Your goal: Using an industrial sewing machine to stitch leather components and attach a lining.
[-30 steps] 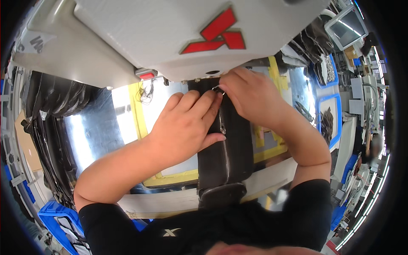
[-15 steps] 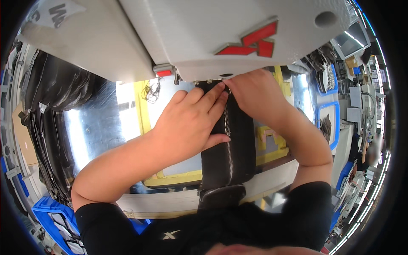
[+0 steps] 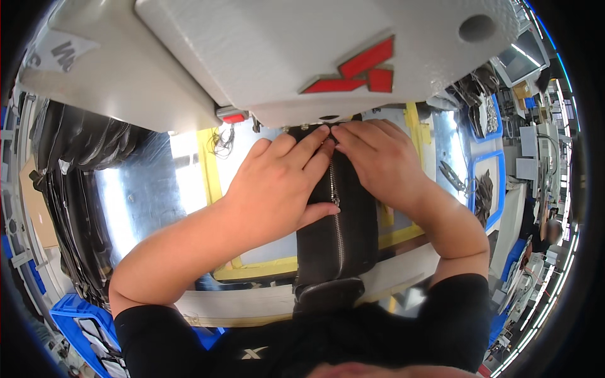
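A black fabric piece (image 3: 357, 246) with a silver metal zipper (image 3: 333, 183) along its middle lies lengthwise from the sewing machine toward my body. My left hand (image 3: 283, 176) lies on its upper left part. The thumb reaches across to the zipper slider (image 3: 335, 203), and the other fingers stretch toward the top end. At the right side, my right hand (image 3: 379, 157) is closed, its fingertips pinching the piece near the zipper's upper end. Both hands' fingertips nearly meet there. The machine head hides what lies beyond them.
The grey sewing machine head (image 3: 277, 57) looms over the work. Yellow tape (image 3: 265, 269) edges the work surface. Stacked black zippered pieces (image 3: 82, 220) lie left. Blue trays (image 3: 498, 189), scissors (image 3: 451, 175) and a monitor (image 3: 523, 57) are right; a blue crate (image 3: 79, 309) stands lower left.
My right hand has drawn slightly back from under the machine head, and its fingertips are now beside the left ones. My left hand keeps its place on the black piece.
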`<move>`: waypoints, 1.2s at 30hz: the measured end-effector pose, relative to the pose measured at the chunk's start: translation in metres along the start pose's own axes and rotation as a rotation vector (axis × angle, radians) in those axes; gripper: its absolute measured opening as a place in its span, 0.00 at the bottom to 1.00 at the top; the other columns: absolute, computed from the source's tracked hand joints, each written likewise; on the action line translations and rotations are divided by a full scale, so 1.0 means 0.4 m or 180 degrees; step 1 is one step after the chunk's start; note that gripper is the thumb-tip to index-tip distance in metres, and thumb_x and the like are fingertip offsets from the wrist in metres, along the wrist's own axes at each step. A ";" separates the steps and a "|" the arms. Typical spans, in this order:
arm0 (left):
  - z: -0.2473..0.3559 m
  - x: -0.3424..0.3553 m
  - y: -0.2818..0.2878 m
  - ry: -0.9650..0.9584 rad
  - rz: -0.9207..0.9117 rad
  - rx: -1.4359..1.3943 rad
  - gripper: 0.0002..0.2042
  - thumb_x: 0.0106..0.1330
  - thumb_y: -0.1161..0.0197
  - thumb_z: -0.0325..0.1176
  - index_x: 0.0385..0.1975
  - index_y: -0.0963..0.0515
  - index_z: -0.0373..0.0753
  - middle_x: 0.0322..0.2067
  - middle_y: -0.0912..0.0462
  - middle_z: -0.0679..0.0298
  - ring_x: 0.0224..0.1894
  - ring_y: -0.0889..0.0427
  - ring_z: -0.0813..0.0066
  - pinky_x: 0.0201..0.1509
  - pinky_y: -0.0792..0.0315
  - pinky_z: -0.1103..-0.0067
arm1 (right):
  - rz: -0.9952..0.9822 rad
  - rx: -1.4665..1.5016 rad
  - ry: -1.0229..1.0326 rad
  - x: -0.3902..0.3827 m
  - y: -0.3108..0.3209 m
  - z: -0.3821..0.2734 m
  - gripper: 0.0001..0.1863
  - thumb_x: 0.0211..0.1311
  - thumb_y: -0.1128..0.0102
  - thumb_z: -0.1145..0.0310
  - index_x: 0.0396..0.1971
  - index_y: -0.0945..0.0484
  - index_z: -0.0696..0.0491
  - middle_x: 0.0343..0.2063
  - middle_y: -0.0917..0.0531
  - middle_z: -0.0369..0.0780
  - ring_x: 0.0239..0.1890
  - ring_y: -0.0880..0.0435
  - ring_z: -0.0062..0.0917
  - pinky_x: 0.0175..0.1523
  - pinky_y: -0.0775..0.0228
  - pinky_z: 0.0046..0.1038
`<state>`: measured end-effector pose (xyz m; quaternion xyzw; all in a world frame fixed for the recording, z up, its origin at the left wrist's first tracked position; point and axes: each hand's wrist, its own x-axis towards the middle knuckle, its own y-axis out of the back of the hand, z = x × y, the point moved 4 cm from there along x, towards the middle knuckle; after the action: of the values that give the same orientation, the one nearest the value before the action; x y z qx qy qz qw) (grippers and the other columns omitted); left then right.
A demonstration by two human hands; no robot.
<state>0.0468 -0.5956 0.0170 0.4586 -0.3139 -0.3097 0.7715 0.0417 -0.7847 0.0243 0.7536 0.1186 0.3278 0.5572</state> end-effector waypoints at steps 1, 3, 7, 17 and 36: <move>-0.001 0.001 0.000 0.0021 -0.0009 -0.0027 0.41 0.55 0.23 0.57 0.65 0.23 0.34 0.68 0.23 0.58 0.48 0.23 0.60 0.56 0.28 0.66 | -0.0068 0.0036 -0.0047 0.005 0.001 0.002 0.17 0.57 0.35 0.74 0.48 0.15 0.57 0.47 0.14 0.41 0.45 0.14 0.35 0.52 0.21 0.39; -0.004 0.001 -0.001 0.0029 0.0000 -0.0103 0.41 0.54 0.23 0.56 0.64 0.23 0.34 0.67 0.23 0.58 0.48 0.23 0.59 0.56 0.27 0.66 | -0.0146 0.0043 -0.0091 0.012 0.002 0.005 0.16 0.58 0.35 0.73 0.47 0.15 0.57 0.47 0.14 0.40 0.46 0.14 0.35 0.53 0.22 0.39; -0.016 -0.001 -0.002 0.0080 0.0099 -0.0416 0.40 0.53 0.20 0.52 0.64 0.22 0.35 0.67 0.22 0.57 0.48 0.21 0.58 0.57 0.27 0.66 | -0.0298 0.0050 -0.0168 0.018 0.001 0.007 0.14 0.62 0.35 0.71 0.47 0.16 0.56 0.46 0.15 0.40 0.47 0.15 0.35 0.55 0.23 0.39; -0.041 0.006 0.012 0.0001 -0.0041 -0.0561 0.37 0.55 0.21 0.49 0.63 0.21 0.34 0.65 0.21 0.53 0.52 0.18 0.52 0.60 0.26 0.64 | -0.0367 0.0221 -0.0222 0.016 0.006 0.008 0.14 0.64 0.32 0.71 0.49 0.15 0.57 0.47 0.13 0.43 0.48 0.15 0.41 0.56 0.24 0.43; -0.068 -0.008 0.043 0.0253 0.0192 -0.0344 0.29 0.60 0.25 0.45 0.55 0.18 0.30 0.57 0.16 0.43 0.52 0.14 0.46 0.57 0.22 0.62 | -0.0086 -0.0001 -0.0193 0.080 -0.058 -0.036 0.12 0.68 0.36 0.67 0.46 0.14 0.56 0.38 0.13 0.42 0.47 0.14 0.39 0.56 0.23 0.41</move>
<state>0.0691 -0.5725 0.0214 0.4187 -0.2795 -0.2843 0.8159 0.0612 -0.7481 0.0170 0.7614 0.1118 0.2973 0.5651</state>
